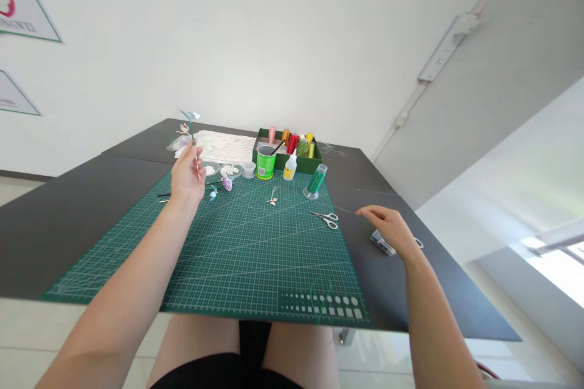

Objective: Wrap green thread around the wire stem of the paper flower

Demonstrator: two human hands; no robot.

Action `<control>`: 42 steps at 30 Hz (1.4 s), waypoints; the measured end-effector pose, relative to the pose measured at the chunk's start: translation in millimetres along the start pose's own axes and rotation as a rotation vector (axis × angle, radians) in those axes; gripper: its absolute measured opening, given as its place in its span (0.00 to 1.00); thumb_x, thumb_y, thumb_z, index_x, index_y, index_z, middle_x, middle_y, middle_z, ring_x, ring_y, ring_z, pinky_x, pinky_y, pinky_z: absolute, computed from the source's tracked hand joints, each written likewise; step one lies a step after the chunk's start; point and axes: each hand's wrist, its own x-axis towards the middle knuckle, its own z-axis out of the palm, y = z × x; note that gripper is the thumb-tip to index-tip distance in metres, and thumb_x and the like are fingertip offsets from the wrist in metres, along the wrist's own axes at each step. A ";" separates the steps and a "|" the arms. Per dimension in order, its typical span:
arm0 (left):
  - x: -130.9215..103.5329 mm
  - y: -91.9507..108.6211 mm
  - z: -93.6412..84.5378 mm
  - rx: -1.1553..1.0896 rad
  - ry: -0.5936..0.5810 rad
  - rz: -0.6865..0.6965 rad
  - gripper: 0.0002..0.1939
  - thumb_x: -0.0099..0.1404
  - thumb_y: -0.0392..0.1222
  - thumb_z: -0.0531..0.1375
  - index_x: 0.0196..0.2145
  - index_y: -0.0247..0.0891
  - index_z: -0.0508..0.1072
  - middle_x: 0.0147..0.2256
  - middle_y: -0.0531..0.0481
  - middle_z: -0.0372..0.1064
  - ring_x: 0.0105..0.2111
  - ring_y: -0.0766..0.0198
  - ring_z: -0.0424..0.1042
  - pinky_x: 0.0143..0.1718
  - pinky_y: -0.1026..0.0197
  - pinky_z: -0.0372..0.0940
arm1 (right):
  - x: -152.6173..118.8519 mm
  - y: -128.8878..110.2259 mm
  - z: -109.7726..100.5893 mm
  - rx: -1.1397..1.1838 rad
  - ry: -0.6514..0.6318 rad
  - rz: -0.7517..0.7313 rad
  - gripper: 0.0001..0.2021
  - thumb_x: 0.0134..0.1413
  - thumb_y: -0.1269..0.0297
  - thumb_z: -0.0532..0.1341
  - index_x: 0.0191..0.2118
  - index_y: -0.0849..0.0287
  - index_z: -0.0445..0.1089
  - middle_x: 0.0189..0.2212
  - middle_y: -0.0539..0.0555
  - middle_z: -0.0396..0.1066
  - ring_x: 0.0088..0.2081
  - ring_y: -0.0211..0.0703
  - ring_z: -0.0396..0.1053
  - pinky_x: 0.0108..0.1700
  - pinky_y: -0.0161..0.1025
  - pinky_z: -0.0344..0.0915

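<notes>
My left hand is raised over the mat's far left part, fingers closed round the green stem of an artificial flower with pale blue petals. Out to the right, my right hand has its thumb and fingers pinched together at the end of a thin green thread. Beneath that hand lies a small dark blue box. White-handled scissors rest on the green cutting mat, left of my right hand. A spool of green thread stands tilted on the mat's far right.
A green box of coloured thread spools stands at the back. Before it are a green tin and a glue bottle. Small dishes, a purple flower and a small pale flower piece lie nearby. Loose green thread loops near the front edge.
</notes>
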 end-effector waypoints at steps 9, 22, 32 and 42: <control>-5.7 0.8 3.6 -0.026 -0.123 -0.071 0.07 0.63 0.29 0.65 0.37 0.38 0.78 0.27 0.59 0.71 0.16 0.81 0.61 0.13 0.77 0.53 | -112.7 -25.8 49.6 -0.375 -0.116 -0.225 0.08 0.59 0.55 0.64 0.35 0.54 0.74 0.38 0.55 0.73 0.43 0.53 0.70 0.49 0.51 0.61; -30.9 -43.5 0.3 0.385 -0.433 -0.269 0.16 0.49 0.38 0.74 0.38 0.34 0.82 0.29 0.49 0.75 0.20 0.76 0.59 0.17 0.73 0.51 | 21.7 -45.9 9.6 -0.652 -0.345 -0.107 0.12 0.63 0.68 0.53 0.33 0.59 0.73 0.42 0.64 0.73 0.48 0.61 0.69 0.49 0.57 0.59; -93.1 -73.3 6.3 0.765 -0.803 -0.403 0.19 0.53 0.50 0.71 0.42 0.40 0.84 0.31 0.45 0.79 0.25 0.68 0.62 0.26 0.63 0.54 | 76.0 -53.3 -2.2 -0.299 0.289 -0.106 0.16 0.56 0.65 0.53 0.48 0.56 0.71 0.55 0.68 0.64 0.60 0.73 0.55 0.59 0.71 0.42; -100.6 -78.4 6.0 0.703 -0.743 -0.342 0.18 0.56 0.47 0.69 0.44 0.39 0.83 0.31 0.46 0.80 0.24 0.68 0.64 0.27 0.63 0.57 | 7.5 -92.4 136.4 0.782 -0.286 -0.202 0.21 0.45 0.69 0.56 0.47 0.53 0.74 0.47 0.55 0.76 0.50 0.50 0.72 0.58 0.52 0.64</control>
